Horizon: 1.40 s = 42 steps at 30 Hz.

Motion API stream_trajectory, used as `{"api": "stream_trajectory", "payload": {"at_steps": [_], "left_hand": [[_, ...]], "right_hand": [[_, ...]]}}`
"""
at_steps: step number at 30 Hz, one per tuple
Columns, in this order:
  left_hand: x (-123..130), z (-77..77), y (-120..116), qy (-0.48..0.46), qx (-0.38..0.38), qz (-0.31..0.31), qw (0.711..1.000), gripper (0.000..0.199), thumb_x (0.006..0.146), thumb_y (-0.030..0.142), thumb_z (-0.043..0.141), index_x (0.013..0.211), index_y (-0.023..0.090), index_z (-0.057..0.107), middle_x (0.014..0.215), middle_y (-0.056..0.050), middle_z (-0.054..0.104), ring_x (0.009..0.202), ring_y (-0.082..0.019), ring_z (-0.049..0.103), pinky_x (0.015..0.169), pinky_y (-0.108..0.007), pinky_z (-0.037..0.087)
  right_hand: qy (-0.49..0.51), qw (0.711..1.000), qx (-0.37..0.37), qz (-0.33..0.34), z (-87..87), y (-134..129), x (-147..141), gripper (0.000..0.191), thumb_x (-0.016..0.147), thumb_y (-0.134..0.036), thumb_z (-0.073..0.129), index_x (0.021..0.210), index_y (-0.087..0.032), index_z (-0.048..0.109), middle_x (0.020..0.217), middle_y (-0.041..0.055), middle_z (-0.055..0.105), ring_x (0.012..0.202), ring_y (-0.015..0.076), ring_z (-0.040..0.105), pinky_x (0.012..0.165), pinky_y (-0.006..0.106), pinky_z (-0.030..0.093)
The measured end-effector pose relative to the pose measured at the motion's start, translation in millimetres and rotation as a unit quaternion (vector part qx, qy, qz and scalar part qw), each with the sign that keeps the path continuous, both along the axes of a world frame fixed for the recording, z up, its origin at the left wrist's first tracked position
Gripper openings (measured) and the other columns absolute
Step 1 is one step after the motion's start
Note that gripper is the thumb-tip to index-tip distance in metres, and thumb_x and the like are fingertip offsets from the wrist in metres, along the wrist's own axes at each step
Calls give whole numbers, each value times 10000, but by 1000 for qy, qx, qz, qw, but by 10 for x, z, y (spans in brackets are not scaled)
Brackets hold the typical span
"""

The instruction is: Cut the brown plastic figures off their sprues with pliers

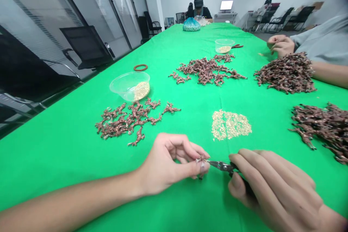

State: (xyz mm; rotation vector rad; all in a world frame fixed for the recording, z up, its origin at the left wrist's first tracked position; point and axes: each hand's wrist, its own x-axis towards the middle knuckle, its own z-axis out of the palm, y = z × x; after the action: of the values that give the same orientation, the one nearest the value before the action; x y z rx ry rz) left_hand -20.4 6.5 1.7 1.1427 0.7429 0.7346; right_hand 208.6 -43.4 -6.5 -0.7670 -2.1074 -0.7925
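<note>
My left hand [171, 163] pinches a small branched copper-coloured metal piece [201, 166] between thumb and fingertips. My right hand [272, 188] grips small black-handled pliers [222, 166], whose steel jaws touch that piece. A loose heap of similar branched pieces [130, 121] lies beyond my left hand, and a flat patch of tiny gold-coloured bits [231, 125] lies beyond the pliers. Another copper-coloured heap [323, 130] lies to the right of my right hand.
A green cloth [81, 152] covers the long table. It holds a transparent bowl of gold bits [130, 86] and further copper heaps [208, 70]. A co-worker's hands [280, 45] work at the right. Another person sits at the far end. Black chairs stand along the left.
</note>
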Motion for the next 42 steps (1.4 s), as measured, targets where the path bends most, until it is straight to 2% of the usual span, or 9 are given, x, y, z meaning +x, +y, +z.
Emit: {"api": "stream_trajectory", "payload": {"at_steps": [8,16,19,24,27,30,34,36,42], "left_hand": [[7,-26,8,-19,-32,8,999,188,696,115,850,682,70,668,909,-147,788,672,-174,764,560,-192,620],[24,-20,-19,-21,58,34,998,168,712,29,802,624,125,695,622,-39,766,859,-232,772,787,-305,647],[19,-5,-28,-10,116,42,992,173,725,-3,770,629,127,709,629,-30,770,823,-235,779,876,-350,629],[17,22,-28,25,227,34,973,158,732,-19,742,645,111,726,702,-78,788,833,-251,779,736,-257,646],[14,21,-34,41,249,31,967,144,738,0,754,648,108,722,729,-97,791,837,-252,779,706,-250,646],[9,6,-34,53,226,38,972,131,737,38,780,659,113,706,743,-98,794,864,-244,774,722,-259,644],[9,0,-6,45,126,46,990,154,729,106,819,687,102,671,822,-111,794,816,-216,770,656,-234,632],[13,9,12,34,56,40,997,199,707,133,844,688,87,651,899,-129,785,703,-190,764,565,-207,614],[19,33,30,-8,-39,24,999,258,671,140,871,691,65,624,910,-145,769,648,-188,760,494,-177,598]], "right_hand": [[30,999,-25,-19,-31,-42,-25,99,836,-121,640,917,-93,690,755,89,723,706,208,635,664,359,516],[199,925,-321,-36,51,-96,-164,141,891,-123,518,790,-171,605,594,-22,545,479,88,490,467,240,375],[241,807,-535,-66,106,-107,-170,322,943,-279,452,646,-191,542,512,-46,415,438,83,391,430,239,303],[355,505,-778,-116,229,-96,-194,447,905,-482,392,651,-177,598,505,-15,479,436,105,404,414,225,314],[383,432,-810,-102,271,-60,-178,466,904,-503,389,674,-167,617,518,0,542,407,96,414,405,214,325],[336,494,-797,-90,243,-3,-104,453,934,-455,394,664,-168,616,537,4,563,418,95,434,404,216,327],[269,819,-502,-61,124,46,-9,269,941,-277,481,761,-172,651,611,5,609,526,116,547,479,227,412],[213,930,-298,-23,61,40,6,121,893,-160,547,901,-145,667,751,40,679,643,137,622,591,243,487],[80,987,-140,-14,-9,-9,-5,136,866,-106,580,971,-78,662,842,111,708,724,190,641,646,319,515]]}}
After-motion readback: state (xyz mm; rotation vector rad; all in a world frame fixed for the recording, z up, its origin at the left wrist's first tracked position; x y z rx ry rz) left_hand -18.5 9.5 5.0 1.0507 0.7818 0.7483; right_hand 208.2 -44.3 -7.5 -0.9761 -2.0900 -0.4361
